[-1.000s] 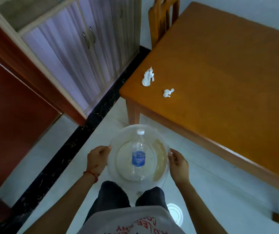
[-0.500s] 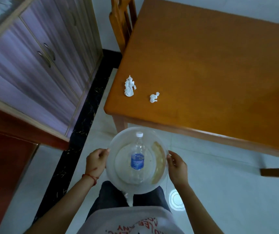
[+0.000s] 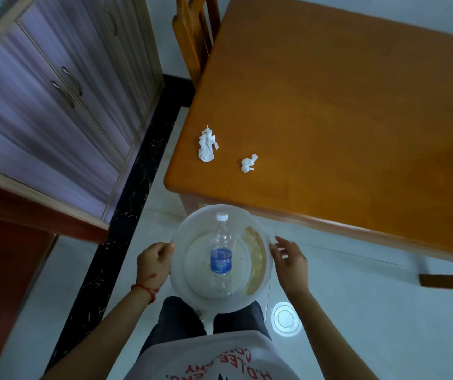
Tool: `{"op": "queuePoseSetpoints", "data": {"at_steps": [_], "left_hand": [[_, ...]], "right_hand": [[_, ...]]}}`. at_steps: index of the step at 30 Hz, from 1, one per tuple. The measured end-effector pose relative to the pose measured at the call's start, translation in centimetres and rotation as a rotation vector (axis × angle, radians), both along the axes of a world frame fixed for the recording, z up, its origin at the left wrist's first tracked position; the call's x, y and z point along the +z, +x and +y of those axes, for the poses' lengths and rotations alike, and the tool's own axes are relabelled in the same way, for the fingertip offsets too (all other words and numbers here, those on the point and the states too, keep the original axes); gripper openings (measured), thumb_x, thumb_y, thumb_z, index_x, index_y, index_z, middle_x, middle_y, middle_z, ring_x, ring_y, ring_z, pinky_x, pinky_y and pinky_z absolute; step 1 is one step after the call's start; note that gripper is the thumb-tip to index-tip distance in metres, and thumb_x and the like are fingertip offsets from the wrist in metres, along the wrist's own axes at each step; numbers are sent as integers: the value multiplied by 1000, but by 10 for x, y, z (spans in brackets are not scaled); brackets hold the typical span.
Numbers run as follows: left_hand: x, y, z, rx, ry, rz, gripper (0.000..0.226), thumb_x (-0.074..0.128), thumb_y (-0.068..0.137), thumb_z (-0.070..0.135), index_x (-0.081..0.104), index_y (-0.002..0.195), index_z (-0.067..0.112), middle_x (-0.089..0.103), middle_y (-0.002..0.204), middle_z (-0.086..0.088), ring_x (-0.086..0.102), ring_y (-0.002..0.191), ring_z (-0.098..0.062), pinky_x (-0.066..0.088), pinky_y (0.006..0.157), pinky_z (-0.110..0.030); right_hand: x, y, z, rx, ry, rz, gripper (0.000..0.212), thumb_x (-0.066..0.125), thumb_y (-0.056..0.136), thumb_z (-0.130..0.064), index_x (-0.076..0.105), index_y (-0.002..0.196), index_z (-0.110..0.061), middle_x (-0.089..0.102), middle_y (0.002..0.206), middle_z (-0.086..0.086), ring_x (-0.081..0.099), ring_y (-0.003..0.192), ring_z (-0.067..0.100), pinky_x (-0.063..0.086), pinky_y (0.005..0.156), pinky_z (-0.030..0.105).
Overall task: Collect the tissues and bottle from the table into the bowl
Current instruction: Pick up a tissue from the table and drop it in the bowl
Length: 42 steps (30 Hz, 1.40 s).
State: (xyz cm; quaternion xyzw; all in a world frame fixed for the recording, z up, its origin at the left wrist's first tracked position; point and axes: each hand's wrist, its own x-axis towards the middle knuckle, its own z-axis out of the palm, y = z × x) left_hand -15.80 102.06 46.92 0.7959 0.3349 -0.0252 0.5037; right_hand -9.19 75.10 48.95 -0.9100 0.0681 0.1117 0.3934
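Observation:
A clear plastic bowl (image 3: 189,223) hangs in front of my waist, just below the near edge of the orange wooden table (image 3: 343,119). Inside it lies a clear water bottle (image 3: 221,260) with a blue label and a white cap pointing away from me. My left hand (image 3: 154,263) grips the bowl's left rim. My right hand (image 3: 292,266) is beside the right rim with its fingers spread, only the fingertips near the edge. Two crumpled white tissues sit near the table's left corner: a larger tissue (image 3: 207,145) and a smaller tissue (image 3: 248,163) to its right.
A wooden chair (image 3: 195,31) is pushed in at the table's far left side. A cabinet with purple doors (image 3: 55,91) lines the left wall beyond a black floor strip (image 3: 137,187). A round patch of reflected light (image 3: 285,319) shows on the pale tiled floor by my right leg.
The view has swung so the table now sits nearer and more to the right. My right hand has loosened from a closed grip on the bowl's rim to spread fingers.

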Motion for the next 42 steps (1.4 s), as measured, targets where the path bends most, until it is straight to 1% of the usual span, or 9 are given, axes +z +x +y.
{"op": "queuePoseSetpoints", "data": {"at_steps": [4,10,13,16,19,23,30,38,42], "left_hand": [[-3,2,3,34,-11,-2,36,53,89,20,57,64,-6,55,58,-17,52,60,-30,46,61,-37],[-1,1,3,63,15,-4,57,46,76,43,58,71,-12,60,67,-34,55,59,-35,45,59,-36],[1,1,1,66,17,-2,64,43,71,51,58,68,-11,56,56,-25,52,56,-29,42,55,-31],[1,2,-1,75,22,18,51,48,78,40,59,68,-9,52,52,-10,51,56,-27,40,55,-28],[-2,1,-1,85,14,39,28,55,88,23,60,70,2,54,55,-4,54,60,-25,42,57,-26],[-5,0,-1,85,8,46,23,53,88,21,61,74,4,54,55,-1,53,59,-21,42,58,-27],[-7,0,-3,92,26,60,28,52,89,21,57,64,9,52,52,0,52,56,-20,40,55,-24],[-7,-6,-2,138,-14,34,38,53,89,21,49,51,21,50,49,-1,50,53,-19,40,56,-26],[-7,-9,1,184,-57,24,37,54,88,20,50,51,21,51,51,-1,50,54,-20,41,57,-27]], "right_hand": [[14,44,10,24,-11,-183,31,59,87,-24,58,114,-8,63,111,14,61,92,24,52,73,35],[26,129,59,168,-70,-307,41,52,91,-29,48,127,-11,55,128,12,51,115,27,47,88,39],[19,156,78,263,-122,-312,42,49,92,-30,45,131,-14,47,138,9,42,126,26,44,91,39],[4,171,85,368,-190,-266,44,48,93,-31,41,134,-17,41,145,7,33,133,26,40,99,41],[-6,173,85,446,-245,-294,41,49,92,-23,45,131,-15,45,141,9,38,128,31,39,101,45],[-10,167,84,419,-244,-399,31,52,88,-11,56,119,-5,60,121,19,51,110,39,45,92,50],[6,129,88,302,16,-360,23,57,87,-7,61,109,-3,64,101,18,56,93,30,44,76,32],[-5,35,86,385,156,-145,30,64,83,-21,61,112,-13,68,99,9,60,83,18,56,74,43],[-13,23,85,478,67,-82,42,56,83,-43,60,116,-17,69,104,8,60,97,22,47,95,48]]}}
